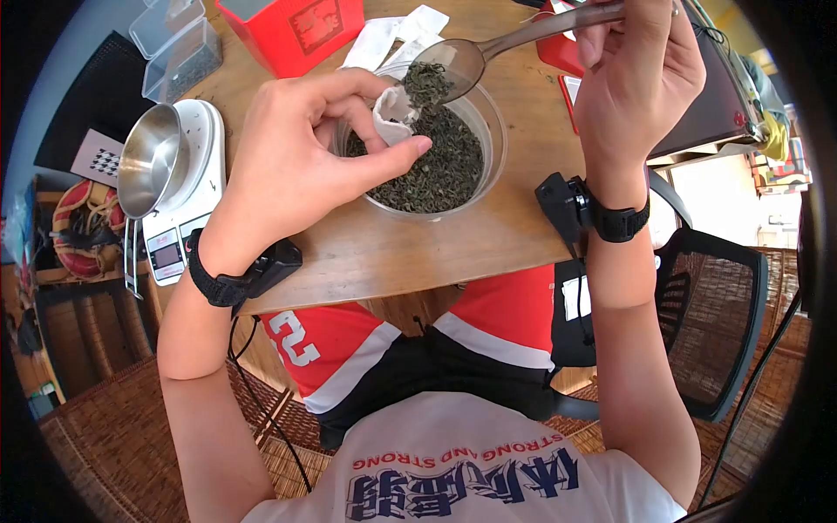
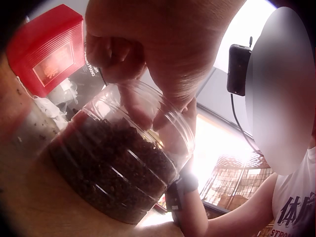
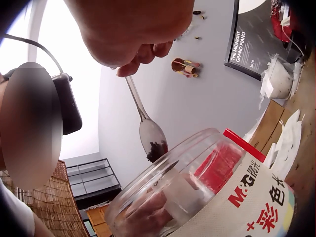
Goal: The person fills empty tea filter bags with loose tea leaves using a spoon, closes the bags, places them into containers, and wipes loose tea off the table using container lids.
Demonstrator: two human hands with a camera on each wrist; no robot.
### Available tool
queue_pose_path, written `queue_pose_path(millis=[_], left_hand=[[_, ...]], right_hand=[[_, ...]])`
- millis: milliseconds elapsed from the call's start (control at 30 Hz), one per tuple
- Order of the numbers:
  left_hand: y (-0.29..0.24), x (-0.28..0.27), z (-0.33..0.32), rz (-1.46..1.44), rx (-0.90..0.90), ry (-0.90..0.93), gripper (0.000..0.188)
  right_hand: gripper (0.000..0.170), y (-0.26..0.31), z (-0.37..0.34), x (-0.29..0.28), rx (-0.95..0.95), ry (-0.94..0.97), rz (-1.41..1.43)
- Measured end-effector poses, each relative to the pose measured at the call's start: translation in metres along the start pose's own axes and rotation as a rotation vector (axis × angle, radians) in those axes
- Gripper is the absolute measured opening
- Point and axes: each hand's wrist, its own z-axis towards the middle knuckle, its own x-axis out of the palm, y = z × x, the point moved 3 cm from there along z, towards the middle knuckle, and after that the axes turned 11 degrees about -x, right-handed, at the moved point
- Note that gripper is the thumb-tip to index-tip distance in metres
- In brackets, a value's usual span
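Observation:
My left hand (image 1: 296,166) holds a small white pouch (image 1: 394,131) by its rim, mouth upward, between thumb and fingers. It is over a clear plastic jar (image 1: 499,144) of dark, curled dried leaves (image 1: 436,174). From the right, my right hand (image 1: 643,83) grips a metal spoon (image 1: 514,39) by the handle. A small heap of the leaves (image 1: 427,83) lies in the spoon's bowl, whose tip is right at the pouch's mouth. In the right wrist view, the spoon (image 3: 150,133) slopes down above the jar's rim (image 3: 163,170), and a printed label (image 3: 237,207) shows on the jar.
A white digital scale (image 1: 207,148) bears a steel pan (image 1: 153,161) to the left. Behind it stands a clear plastic box (image 1: 183,65). Beyond the jar are a red box (image 1: 296,35) and several white pouches (image 1: 375,44). Another red container (image 1: 558,52) stands behind the spoon handle.

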Motion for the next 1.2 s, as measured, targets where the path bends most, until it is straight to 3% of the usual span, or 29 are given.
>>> queue_pose_path(millis=[67,300,567,767,900,967,1033,1133,1200], left_hand=[[0.000,0.001,0.001,-0.014,-0.002,-0.007,0.035],[0.000,0.001,0.000,0.000,0.007,-0.020,0.037],[0.000,0.001,0.000,-0.015,0.011,-0.020,0.037],[-0.001,0.001,0.000,-0.032,-0.008,-0.002,0.032],[0.001,0.001,0.000,0.001,0.007,-0.008,0.030],[0.000,0.000,0.000,-0.014,0.011,-0.018,0.030],[-0.002,-0.001,0.000,0.036,-0.038,0.011,0.024],[-0.001,0.000,0.001,0.028,-0.034,0.011,0.018],[-0.002,-0.001,0.001,0.021,-0.039,-0.003,0.018]], right_hand=[[0.042,0.004,-0.001,0.002,-0.070,-0.025,-0.120],[0.043,0.006,-0.004,-0.001,-0.053,0.034,-0.009],[0.046,0.014,-0.004,0.008,-0.130,-0.032,-0.137],[0.045,0.008,-0.002,-0.004,-0.079,0.001,-0.006],[0.045,-0.004,0.002,-0.008,-0.075,-0.024,-0.144],[0.042,-0.014,0.001,-0.010,-0.042,0.040,-0.030],[0.034,-0.012,-0.002,0.003,0.016,0.099,-0.143],[0.034,-0.031,-0.012,0.008,0.032,0.254,-0.117],[0.036,-0.040,-0.017,0.013,0.137,0.409,-0.040]])
